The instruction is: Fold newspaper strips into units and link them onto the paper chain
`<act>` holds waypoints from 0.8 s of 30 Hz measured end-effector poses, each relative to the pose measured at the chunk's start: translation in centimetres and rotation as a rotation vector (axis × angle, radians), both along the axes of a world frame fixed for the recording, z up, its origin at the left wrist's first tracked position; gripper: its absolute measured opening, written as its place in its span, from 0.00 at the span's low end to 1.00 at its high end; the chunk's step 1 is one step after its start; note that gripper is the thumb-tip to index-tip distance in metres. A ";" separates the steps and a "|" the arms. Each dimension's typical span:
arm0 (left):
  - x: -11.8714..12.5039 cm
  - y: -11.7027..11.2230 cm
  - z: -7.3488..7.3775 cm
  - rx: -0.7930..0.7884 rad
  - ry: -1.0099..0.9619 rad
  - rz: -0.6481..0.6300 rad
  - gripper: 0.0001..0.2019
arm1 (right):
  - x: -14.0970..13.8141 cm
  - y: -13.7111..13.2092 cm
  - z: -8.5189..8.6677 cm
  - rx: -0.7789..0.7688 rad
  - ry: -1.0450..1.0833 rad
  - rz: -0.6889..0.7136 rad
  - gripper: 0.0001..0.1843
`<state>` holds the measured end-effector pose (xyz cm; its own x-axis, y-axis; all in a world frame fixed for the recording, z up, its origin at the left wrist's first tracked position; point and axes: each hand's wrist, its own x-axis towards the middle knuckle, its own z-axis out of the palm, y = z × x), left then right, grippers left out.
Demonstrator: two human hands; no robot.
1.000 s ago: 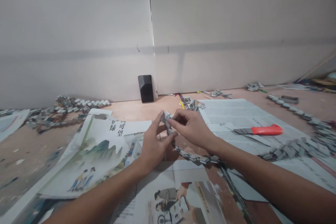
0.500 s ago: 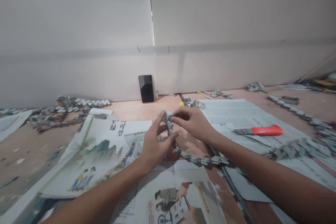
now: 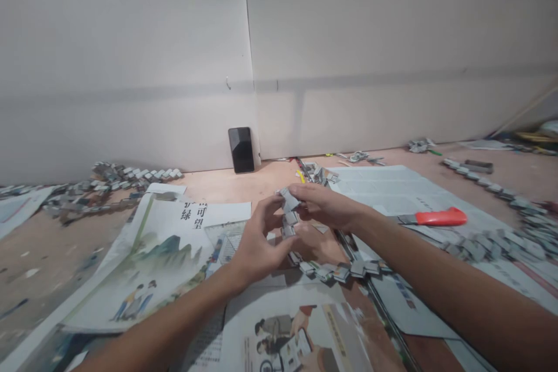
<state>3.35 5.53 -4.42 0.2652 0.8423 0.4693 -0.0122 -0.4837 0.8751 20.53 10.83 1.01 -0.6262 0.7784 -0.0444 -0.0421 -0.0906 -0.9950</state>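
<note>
A folded-paper chain (image 3: 341, 272) of grey-white zigzag links runs from between my hands down and to the right, passing under my right forearm. My left hand (image 3: 264, 238) grips the chain's upright end, with thumb and fingers on either side of the links. At the top link, my right hand (image 3: 320, 202) pinches the paper with its fingertips; part of that grip is hidden behind the link. Printed paper sheets (image 3: 279, 296) lie on the table beneath both hands.
A black phone (image 3: 241, 150) leans against the white board (image 3: 131, 70). A red-handled knife (image 3: 440, 217) rests on papers at right. More paper chains (image 3: 117, 177) lie at back left and along the right. An illustrated booklet (image 3: 165, 256) and a clear set square (image 3: 226, 235) are at left.
The chain's end has turned more upright, with its top link facing me. My right hand has shifted slightly lower and behind that link. My left fingers have slid a little down the chain.
</note>
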 end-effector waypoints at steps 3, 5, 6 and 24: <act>-0.1 -0.1 0.0 0.015 0.042 -0.054 0.26 | 0.3 0.0 0.2 -0.087 0.040 0.068 0.15; -0.2 -0.1 0.2 0.004 0.063 -0.072 0.26 | 0.6 0.1 0.4 -0.126 0.051 0.090 0.13; -0.3 -0.2 0.4 -0.011 0.074 -0.078 0.25 | 0.8 0.2 0.5 -0.138 0.052 0.107 0.13; 0.3 0.6 0.9 -0.665 -0.320 -0.233 0.15 | 1.1 -0.1 0.7 -0.070 0.045 0.117 0.14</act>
<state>3.63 6.10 -3.48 0.4073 0.9127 -0.0318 -0.3505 0.1884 0.9174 21.65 10.71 1.74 -0.7149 0.6961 -0.0654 -0.0718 -0.1662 -0.9835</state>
